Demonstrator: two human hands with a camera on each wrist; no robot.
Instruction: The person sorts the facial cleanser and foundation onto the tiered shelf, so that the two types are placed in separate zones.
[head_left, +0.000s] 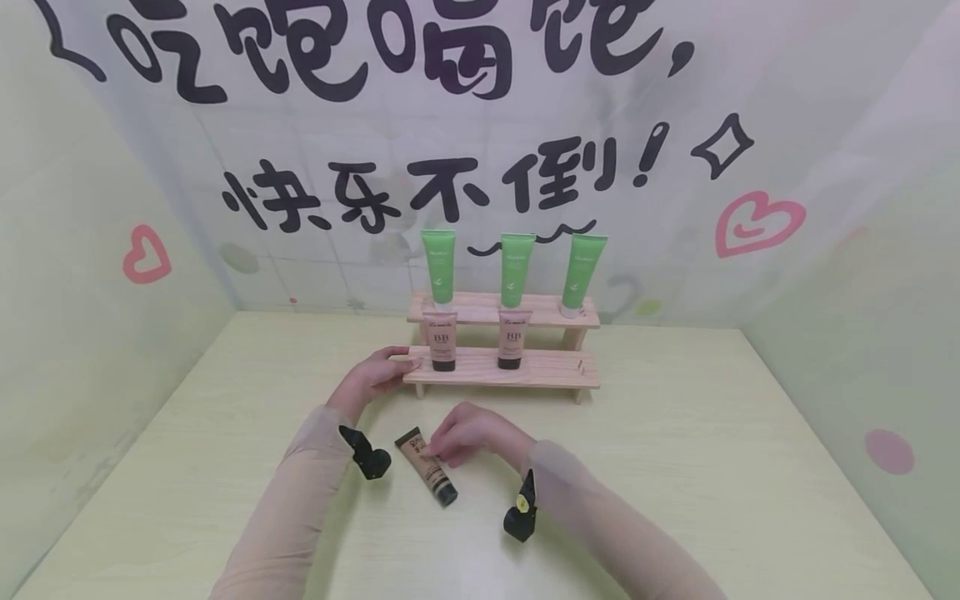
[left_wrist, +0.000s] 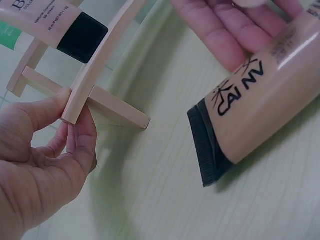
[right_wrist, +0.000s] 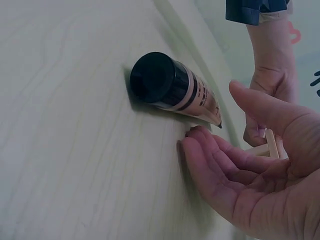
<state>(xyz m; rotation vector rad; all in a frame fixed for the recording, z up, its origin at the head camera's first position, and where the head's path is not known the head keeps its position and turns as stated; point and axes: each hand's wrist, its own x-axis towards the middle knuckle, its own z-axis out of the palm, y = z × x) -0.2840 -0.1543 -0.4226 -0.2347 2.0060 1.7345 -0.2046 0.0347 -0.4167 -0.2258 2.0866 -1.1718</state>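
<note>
My left hand (head_left: 369, 379) pinches the left end of the lower shelf of a two-tier wooden display stand (head_left: 553, 367), thumb on top and fingers beneath in the left wrist view. On the table in front of the stand lies a tan squeeze tube (head_left: 427, 468) with a black cap and black crimped end. Right beside it is my right hand (head_left: 476, 432), fingertips at the tube's side. The right wrist view shows that thumb (right_wrist: 260, 105) apart from the loosely bent fingers, nothing gripped between them. Two pink BB cream tubes (head_left: 442, 340) stand cap-down on the lower shelf.
Three green tubes (head_left: 516, 268) stand cap-down along the upper shelf, the right one leaning. Behind the stand rises a white wall (head_left: 652, 250) with black lettering and pink hearts. Pale table surface (head_left: 675, 433) extends to both sides. Black wrist cameras (head_left: 365, 454) sit on both sleeves.
</note>
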